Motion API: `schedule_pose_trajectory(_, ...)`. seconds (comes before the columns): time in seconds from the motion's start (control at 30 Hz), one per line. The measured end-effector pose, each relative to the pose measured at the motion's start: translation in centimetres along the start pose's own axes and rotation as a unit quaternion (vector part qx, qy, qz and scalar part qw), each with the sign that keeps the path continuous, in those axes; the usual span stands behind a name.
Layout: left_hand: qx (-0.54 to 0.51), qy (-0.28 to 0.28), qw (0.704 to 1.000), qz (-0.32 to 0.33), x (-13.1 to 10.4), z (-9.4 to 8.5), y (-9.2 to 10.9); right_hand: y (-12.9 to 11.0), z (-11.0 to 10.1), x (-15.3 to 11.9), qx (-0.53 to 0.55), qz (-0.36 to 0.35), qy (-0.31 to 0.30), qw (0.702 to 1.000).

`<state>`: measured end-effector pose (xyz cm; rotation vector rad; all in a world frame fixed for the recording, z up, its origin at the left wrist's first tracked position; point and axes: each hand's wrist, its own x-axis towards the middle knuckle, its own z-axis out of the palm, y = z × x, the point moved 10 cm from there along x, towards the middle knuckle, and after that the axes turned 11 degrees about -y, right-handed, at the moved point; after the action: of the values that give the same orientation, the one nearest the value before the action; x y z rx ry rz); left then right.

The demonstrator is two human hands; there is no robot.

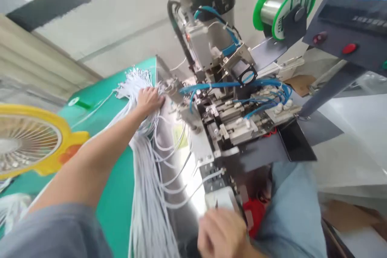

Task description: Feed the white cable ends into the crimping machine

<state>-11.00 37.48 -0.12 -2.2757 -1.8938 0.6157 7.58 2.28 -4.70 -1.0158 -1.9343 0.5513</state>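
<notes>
One green table fills the left side, with a metal machine just beside it. A long bunch of white cables lies along the table's right edge, some looping over to the machine. There's a yellow fan further left, and a green spool up top. Left hand is on the cables near their far ends, can't tell if it's gripping. Right hand is blurry, fingers curled by the machine's near end, can't tell if they're clamped on anything.
</notes>
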Motion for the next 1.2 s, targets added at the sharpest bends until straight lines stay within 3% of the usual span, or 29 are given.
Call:
schedule_pose_trajectory(0.1, -0.023, 0.015, 0.999, -0.019, -1.3, -0.2, 0.8, -0.1, -1.7, 0.0, -0.038, 0.009, 0.065, 0.997)
schedule_pose_trajectory(0.2, -0.114, 0.077, 0.988, -0.076, -4.3, -2.1, 0.2, -0.3, -3.6, -0.5, 0.012, 0.015, 0.071, 0.997)
schedule_pose_trajectory(0.27, -0.172, 0.162, 0.969, -0.070, -8.4, -4.8, 0.4, 1.4, -5.2, -1.0, 0.092, 0.081, 0.070, 0.990)
schedule_pose_trajectory(0.33, -0.213, 0.244, 0.945, -0.050, -13.9, -7.1, 1.4, 4.5, -7.0, -1.9, 0.140, 0.183, 0.094, 0.968)
schedule_pose_trajectory(0.37, -0.228, 0.276, 0.933, -0.025, -16.9, -7.9, 2.6, 6.2, -7.6, -2.3, 0.150, 0.234, 0.106, 0.955)
schedule_pose_trajectory(0.43, -0.241, 0.288, 0.924, 0.079, -21.7, -8.2, 6.8, 9.7, -7.2, -2.1, 0.189, 0.312, 0.074, 0.928)
schedule_pose_trajectory(0.5, -0.208, 0.192, 0.933, 0.222, -24.6, -6.4, 12.9, 12.1, -5.8, -0.9, 0.211, 0.343, 0.016, 0.915)
schedule_pose_trajectory(0.53, -0.179, 0.136, 0.941, 0.254, -25.3, -4.9, 15.4, 12.8, -5.2, -0.1, 0.211, 0.338, -0.006, 0.917)
schedule_pose_trajectory(0.6, -0.124, 0.035, 0.951, 0.283, -25.8, -1.9, 18.9, 13.6, -4.2, 1.0, 0.232, 0.333, -0.016, 0.914)
schedule_pose_trajectory(0.7, -0.079, -0.037, 0.951, 0.295, -25.2, 0.7, 21.0, 13.5, -3.2, 2.0, 0.272, 0.324, -0.020, 0.906)
schedule_pose_trajectory(0.93, -0.065, -0.052, 0.957, 0.278, -23.8, 1.5, 20.6, 13.2, -2.5, 2.8, 0.292, 0.312, -0.045, 0.903)
schedule_pose_trajectory(1.1, -0.072, -0.049, 0.958, 0.272, -24.0, 1.7, 20.8, 14.6, -4.3, 1.7, 0.300, 0.349, 0.016, 0.888)
schedule_pose_trajectory(1.2, -0.082, -0.039, 0.960, 0.266, -24.0, 1.7, 20.9, 14.3, -3.6, 1.6, 0.298, 0.353, -0.019, 0.886)
